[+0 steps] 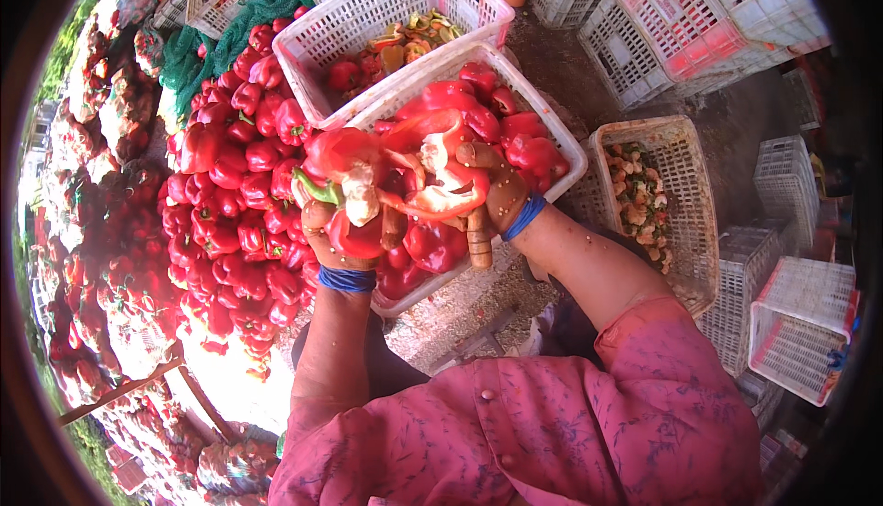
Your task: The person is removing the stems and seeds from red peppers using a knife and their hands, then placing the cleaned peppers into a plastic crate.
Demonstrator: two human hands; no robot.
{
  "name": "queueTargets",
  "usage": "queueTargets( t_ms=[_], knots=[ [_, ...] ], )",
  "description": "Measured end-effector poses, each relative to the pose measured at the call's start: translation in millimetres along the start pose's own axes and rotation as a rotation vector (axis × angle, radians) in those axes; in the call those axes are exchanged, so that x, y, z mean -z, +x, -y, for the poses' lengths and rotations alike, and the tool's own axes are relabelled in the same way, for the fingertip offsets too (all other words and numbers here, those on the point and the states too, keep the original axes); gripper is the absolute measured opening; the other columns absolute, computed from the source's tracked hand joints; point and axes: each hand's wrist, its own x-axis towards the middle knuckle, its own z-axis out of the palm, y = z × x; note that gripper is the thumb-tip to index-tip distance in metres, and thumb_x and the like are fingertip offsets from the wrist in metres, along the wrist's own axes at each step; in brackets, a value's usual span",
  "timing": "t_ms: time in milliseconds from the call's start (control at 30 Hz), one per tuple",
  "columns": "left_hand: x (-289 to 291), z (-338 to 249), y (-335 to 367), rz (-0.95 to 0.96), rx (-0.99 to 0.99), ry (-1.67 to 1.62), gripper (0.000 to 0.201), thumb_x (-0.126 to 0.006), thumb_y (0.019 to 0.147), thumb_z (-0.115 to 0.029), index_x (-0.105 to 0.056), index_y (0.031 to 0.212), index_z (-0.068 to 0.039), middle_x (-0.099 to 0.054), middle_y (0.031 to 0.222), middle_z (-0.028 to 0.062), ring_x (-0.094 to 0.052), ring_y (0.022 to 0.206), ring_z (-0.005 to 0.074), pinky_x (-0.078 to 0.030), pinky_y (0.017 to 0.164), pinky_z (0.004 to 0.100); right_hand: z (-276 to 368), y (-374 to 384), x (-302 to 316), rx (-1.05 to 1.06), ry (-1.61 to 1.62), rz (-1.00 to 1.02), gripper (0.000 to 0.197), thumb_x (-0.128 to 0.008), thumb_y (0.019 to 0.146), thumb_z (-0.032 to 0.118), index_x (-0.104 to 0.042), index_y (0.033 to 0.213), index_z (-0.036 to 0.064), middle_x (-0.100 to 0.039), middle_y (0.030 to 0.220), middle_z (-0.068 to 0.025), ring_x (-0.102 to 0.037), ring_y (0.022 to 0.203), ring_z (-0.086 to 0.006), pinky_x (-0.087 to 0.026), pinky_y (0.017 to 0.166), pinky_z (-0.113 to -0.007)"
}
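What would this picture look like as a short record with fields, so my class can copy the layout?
Left hand: gripping the stem side of a split red pepper
Right hand: gripping the pepper's opened right side
Pepper: pale seed core exposed, green stem at left; whether its parts remain joined is unclear
Wrists: a blue band on each
Below hands: pale crate of red peppers
Behind it: second crate with scraps
Right: third crate with trimmings
Left: heaped red peppers
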Motion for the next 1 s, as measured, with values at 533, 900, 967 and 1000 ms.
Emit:
queueTargets(
  t_ms=[533,900,967,1000],
  knots=[
    [-31,-32,18,-0.429,-0.136,0.597,0.061,-0.063,0.073,0.005,-0.052,0.133,0.005,-0.066,0.117,0.0171,-0.070,0.099,0.0283,-0.063,0.086,0.0426,117,-55,19,0.063,-1.050,-0.573,0.060,-0.082,0.081,0.032,-0.062,0.131,0.0069,-0.073,0.098,-0.0069,-0.069,0.082,-0.0143,-0.053,0.065,-0.029],
    [-29,-12,16,-0.384,-0.079,0.492,0.058,-0.064,0.077,0.002,-0.051,0.133,0.005,-0.067,0.114,0.0160,-0.069,0.103,0.0284,-0.060,0.091,0.0411,105,-75,80,-0.500,-2.423,-0.562,0.058,-0.075,0.083,0.042,-0.061,0.128,0.0078,-0.071,0.114,-0.0195,-0.069,0.106,-0.0368,-0.054,0.090,-0.047],
    [-27,-13,17,-0.351,-0.071,0.447,0.056,-0.063,0.077,0.002,-0.053,0.132,0.005,-0.068,0.113,0.0153,-0.069,0.103,0.0273,-0.060,0.091,0.0410,106,-67,84,-0.532,-2.438,-0.540,0.054,-0.075,0.083,0.041,-0.064,0.123,0.0072,-0.071,0.114,-0.0183,-0.069,0.106,-0.0361,-0.055,0.090,-0.047],
    [-25,-11,18,-0.363,-0.084,0.481,0.053,-0.063,0.079,-0.005,-0.054,0.131,0.004,-0.069,0.110,0.0149,-0.069,0.095,0.0269,-0.060,0.080,0.0393,102,-66,85,-0.536,-2.382,-0.596,0.049,-0.077,0.082,0.041,-0.067,0.118,0.0076,-0.071,0.115,-0.0177,-0.069,0.108,-0.0353,-0.055,0.090,-0.047]
  ],
)
